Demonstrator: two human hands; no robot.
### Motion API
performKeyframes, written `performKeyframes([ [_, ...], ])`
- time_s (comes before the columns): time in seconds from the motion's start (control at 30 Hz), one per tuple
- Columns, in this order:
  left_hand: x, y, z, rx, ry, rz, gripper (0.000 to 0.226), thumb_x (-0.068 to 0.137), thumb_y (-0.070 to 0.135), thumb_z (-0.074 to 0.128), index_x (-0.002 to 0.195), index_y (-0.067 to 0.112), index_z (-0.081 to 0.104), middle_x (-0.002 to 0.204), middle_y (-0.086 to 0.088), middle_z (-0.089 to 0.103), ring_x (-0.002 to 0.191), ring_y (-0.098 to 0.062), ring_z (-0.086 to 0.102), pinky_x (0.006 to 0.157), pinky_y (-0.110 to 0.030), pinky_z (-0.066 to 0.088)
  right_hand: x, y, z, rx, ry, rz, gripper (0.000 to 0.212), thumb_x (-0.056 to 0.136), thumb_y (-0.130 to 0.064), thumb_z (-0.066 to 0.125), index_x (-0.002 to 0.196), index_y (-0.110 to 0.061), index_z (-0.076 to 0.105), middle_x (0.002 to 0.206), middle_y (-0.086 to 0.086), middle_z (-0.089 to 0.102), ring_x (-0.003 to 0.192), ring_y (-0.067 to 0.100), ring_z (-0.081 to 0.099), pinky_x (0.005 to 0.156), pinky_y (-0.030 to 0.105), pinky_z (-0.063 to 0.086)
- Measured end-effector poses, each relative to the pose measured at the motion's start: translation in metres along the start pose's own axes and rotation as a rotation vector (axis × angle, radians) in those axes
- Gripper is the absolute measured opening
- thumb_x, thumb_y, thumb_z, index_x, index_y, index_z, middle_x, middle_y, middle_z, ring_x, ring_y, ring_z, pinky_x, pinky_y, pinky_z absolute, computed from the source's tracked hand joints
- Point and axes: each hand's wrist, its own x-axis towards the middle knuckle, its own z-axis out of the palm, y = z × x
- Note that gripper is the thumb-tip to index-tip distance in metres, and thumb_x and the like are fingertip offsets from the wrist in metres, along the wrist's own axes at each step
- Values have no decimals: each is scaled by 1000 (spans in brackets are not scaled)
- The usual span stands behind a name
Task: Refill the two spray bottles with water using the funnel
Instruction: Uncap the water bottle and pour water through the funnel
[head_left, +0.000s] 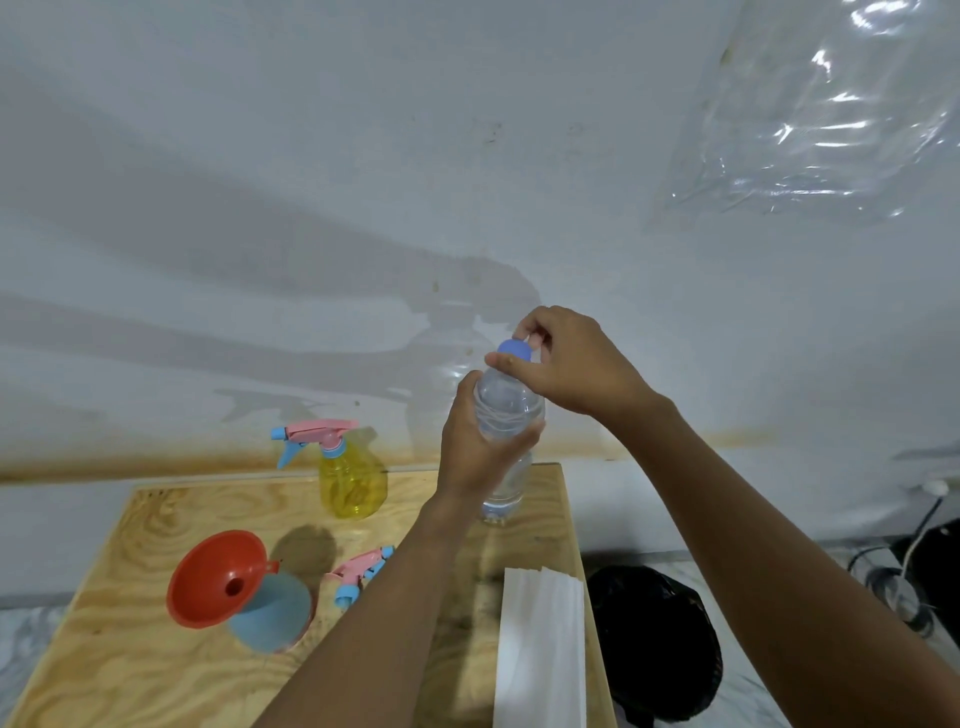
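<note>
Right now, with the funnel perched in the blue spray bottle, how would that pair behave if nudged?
Probably tippy: the wide red funnel leans off-centre on the small blue bottle. Both look like thin, light plastic, so likely to slide on the plywood table.

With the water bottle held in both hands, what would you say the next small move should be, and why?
Probably twist the blue cap off: the right hand pinches it while the left hand grips the water bottle, and the funnel already sits in the blue spray bottle.

Makeshift home corner: plywood table (156, 670), stained white wall (363, 182), hanging plastic sheet (831, 114).
</note>
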Motion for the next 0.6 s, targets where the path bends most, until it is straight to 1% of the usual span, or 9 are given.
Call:
performKeyframes([
  [0.03, 0, 0, 0, 1, 0, 1, 62, 74, 29, 88, 116, 50, 48, 113, 15, 65, 104, -3, 65, 84, -23, 56, 1, 0, 0, 4, 15, 14, 41, 80, -57, 73, 102, -25, 62, 94, -9, 58, 79, 5, 54, 71, 23, 46],
  [0.1, 1, -1, 0, 2, 4, -3, 61, 73, 29, 88, 114, 50, 48, 111, 15, 65, 102, -3, 65, 84, -24, 56, 2, -2, -3, -20, 8, -11, 35, 83, -50, 74, 101, -21, 65, 95, -7, 59, 79, 7, 55, 70, 21, 45],
  [0.2, 2, -3, 0, 6, 9, -21, 62, 72, 32, 89, 114, 50, 48, 110, 14, 65, 100, -3, 65, 84, -29, 57, 4, -5, -9, -70, -73, -99, 31, 89, -38, 72, 112, -19, 69, 109, -4, 62, 86, 8, 55, 77, 18, 42],
  [0.27, 3, -5, 0, 14, 5, -25, 63, 71, 34, 89, 116, 49, 48, 110, 13, 65, 101, -5, 65, 86, -34, 58, 6, -7, -13, -108, -157, -150, 30, 93, -32, 67, 122, -21, 67, 120, -6, 62, 89, 3, 52, 78, 12, 37],
  [0.33, 4, -7, 1, 13, 7, -26, 65, 70, 33, 89, 120, 45, 48, 112, 13, 65, 102, -6, 65, 89, -36, 58, 6, -8, -13, -125, -199, -169, 34, 95, -31, 64, 127, -24, 64, 124, -8, 61, 94, 2, 50, 83, 13, 39],
  [0.4, 3, -8, 1, 14, 9, -27, 69, 70, 35, 90, 124, 44, 48, 116, 14, 65, 106, -4, 64, 90, -34, 57, 5, -10, -12, -93, -156, -126, 42, 89, -45, 68, 125, -25, 62, 116, -10, 59, 93, 4, 52, 86, 23, 47],
  [0.47, 2, -7, 1, 27, 9, -26, 71, 70, 37, 90, 123, 53, 45, 118, 17, 64, 109, 0, 62, 89, -25, 55, 5, -9, -10, -102, -78, -31, 50, 80, -61, 70, 111, -23, 62, 101, -10, 56, 85, 7, 54, 77, 26, 48],
  [0.53, 3, -6, 1, 37, 9, -30, 69, 70, 36, 90, 117, 58, 44, 117, 19, 63, 107, 2, 62, 87, -23, 54, 5, -8, -8, -121, -39, 39, 47, 79, -60, 71, 97, -18, 61, 87, -8, 56, 77, 10, 54, 68, 26, 45],
  [0.6, 4, -7, 2, 42, 9, -33, 68, 69, 38, 90, 118, 54, 45, 116, 17, 63, 106, -2, 63, 89, -29, 56, 4, -8, -7, -119, -44, 14, 41, 83, -53, 72, 95, -15, 62, 84, -6, 56, 74, 13, 53, 64, 26, 42],
])
